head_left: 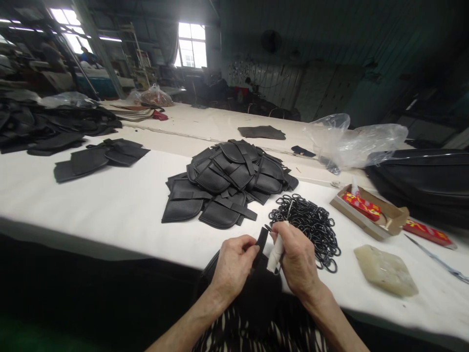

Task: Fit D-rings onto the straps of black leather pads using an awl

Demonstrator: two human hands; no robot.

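My left hand [236,261] pinches a narrow black strap [261,240] that belongs to a black leather piece [262,281] hanging at the table's front edge, over my lap. In my right hand [298,256] is an awl-like tool [275,253] with a white-wrapped handle; a thin metal point rises above the fist. By the right fingertips, close to the strap's end, shows a small black ring [268,228]; whether the fingers grip it is unclear. Just beyond lies a heap of black metal rings [311,227]. Left of it is a pile of stitched black leather pieces with straps [230,171].
On the right are an open cardboard box [384,227] with red packets, a yellowish translucent block [386,271], scissors [439,259] and a clear plastic bag [362,142]. More black pieces [98,159] lie at the left on the white table [120,210].
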